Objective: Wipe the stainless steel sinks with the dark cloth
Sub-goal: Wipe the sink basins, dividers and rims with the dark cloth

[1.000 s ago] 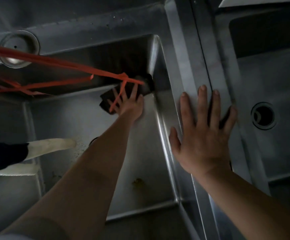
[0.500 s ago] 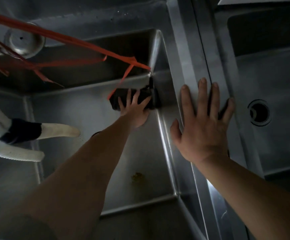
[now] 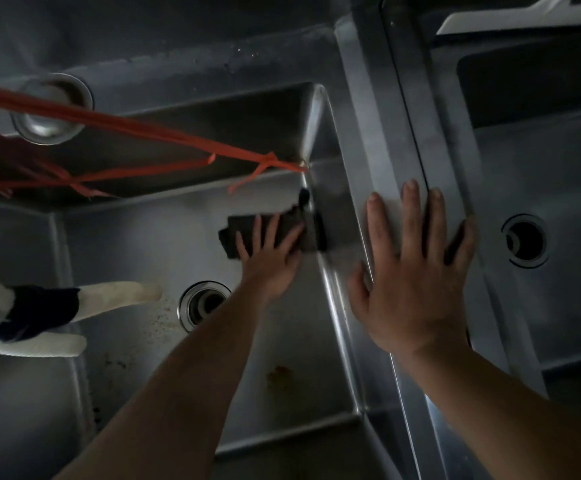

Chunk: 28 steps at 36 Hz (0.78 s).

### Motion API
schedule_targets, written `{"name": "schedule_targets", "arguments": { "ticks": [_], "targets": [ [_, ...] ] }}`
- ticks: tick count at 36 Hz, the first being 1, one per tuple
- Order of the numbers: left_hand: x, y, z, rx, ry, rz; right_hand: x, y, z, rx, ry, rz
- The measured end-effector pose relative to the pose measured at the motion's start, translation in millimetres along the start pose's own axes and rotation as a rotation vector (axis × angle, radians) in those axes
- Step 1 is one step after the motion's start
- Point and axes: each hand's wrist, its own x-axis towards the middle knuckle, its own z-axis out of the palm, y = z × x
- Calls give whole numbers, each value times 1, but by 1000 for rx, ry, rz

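So the left sink (image 3: 150, 237) is holding a drain (image 3: 204, 304) and a brownish stain (image 3: 278, 374), I think. The right hand (image 3: 412, 278) is lying flat, fingers apart, on the divider (image 3: 379, 140). The left hand (image 3: 268, 258) is pressing the cloth (image 3: 247, 233), fingers spread. The orange strings (image 3: 164, 136) could be snagging it.

the sinks (image 3: 164, 237) are dull grey stainless steel, with brighter silver streaks along the dividing rim (image 3: 379, 140). the cloth (image 3: 244, 233) is near black, plain, no pattern. thin ribbons (image 3: 143, 128) are orange-red. the soft toy (image 3: 39, 310) at the left edge is cream-white with a dark navy band. a small orange-brown stain (image 3: 278, 374) marks the sink floor, and dark specks (image 3: 164, 317) lie beside the silver drain ring (image 3: 204, 304).
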Motion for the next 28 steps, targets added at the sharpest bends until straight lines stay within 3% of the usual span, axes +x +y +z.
{"name": "schedule_targets", "arguments": {
  "ticks": [6,19,28],
  "targets": [
    [66,18,-46,-9,41,-91,0,0,0,14,-4,-2],
    [68,28,-52,-32,82,-246,-1,0,2,8,1,12],
    [27,-103,-48,-266,332,-786,-1,0,2,-18,29,8]
  ]
}}
